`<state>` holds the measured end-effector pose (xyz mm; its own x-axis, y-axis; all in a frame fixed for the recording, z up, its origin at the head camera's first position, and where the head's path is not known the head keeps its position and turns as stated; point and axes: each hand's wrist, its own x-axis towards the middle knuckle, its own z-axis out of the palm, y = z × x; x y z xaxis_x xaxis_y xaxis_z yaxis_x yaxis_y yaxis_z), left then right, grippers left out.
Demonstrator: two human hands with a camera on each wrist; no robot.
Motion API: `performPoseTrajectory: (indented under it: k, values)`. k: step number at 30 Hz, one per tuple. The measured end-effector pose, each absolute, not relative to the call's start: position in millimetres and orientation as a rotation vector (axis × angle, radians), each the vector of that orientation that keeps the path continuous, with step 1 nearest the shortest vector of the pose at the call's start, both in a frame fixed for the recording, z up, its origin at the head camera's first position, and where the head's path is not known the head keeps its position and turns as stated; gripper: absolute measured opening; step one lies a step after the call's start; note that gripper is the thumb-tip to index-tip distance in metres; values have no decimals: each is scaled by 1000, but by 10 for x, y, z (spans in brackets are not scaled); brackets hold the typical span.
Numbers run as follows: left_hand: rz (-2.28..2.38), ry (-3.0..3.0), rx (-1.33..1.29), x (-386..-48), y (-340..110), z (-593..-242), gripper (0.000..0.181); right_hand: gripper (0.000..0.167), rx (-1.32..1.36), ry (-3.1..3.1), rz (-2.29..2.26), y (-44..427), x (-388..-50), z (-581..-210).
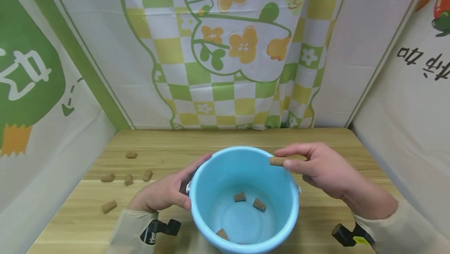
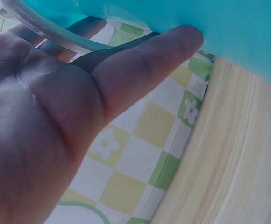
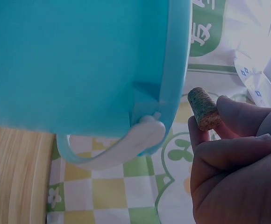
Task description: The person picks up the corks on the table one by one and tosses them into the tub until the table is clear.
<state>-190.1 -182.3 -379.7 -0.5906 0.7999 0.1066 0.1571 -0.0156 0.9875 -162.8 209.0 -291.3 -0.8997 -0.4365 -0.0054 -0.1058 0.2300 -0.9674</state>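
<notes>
A light blue bucket (image 1: 202, 207) stands upright at the table's near edge. Against its outer left wall rests my left hand (image 1: 168, 191), thumb and fingers spread along it just below the rim; in the left wrist view the thumb (image 2: 145, 70) looks straight where it touches the blue wall. My right hand (image 1: 325, 172) pinches a cork (image 1: 277, 161) between thumb and fingers at the bucket's right rim. In the right wrist view that cork (image 3: 203, 108) appears beside the rim, apart from it. Three corks are visible on the bucket's floor, one (image 1: 259, 205) near the middle.
Several loose corks, one (image 1: 109, 206) nearest me, lie on the wooden table (image 1: 168, 140) to the left. A white handle (image 3: 135, 140) hangs from the bucket's side. Printed cloth walls (image 1: 228, 101) close off the back and both sides.
</notes>
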Motion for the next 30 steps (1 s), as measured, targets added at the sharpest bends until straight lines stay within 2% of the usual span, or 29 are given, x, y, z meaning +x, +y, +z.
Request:
performPoseTrajectory:
  k: [8,18,30]
  values:
    - [1653,1751,1003,-1899,-1818,-3795,114,36,-570,2188,-1682,2019,-1592,-2905]
    - [1655,1744,1013,-1905,-1809,-3787,114,26,-744,2296,-1536,1965,-1543,-2895]
    - [1668,1736,1003,-1890,-1826,-3805,114,45,-712,2298,-1508,1988,-1534,-2906]
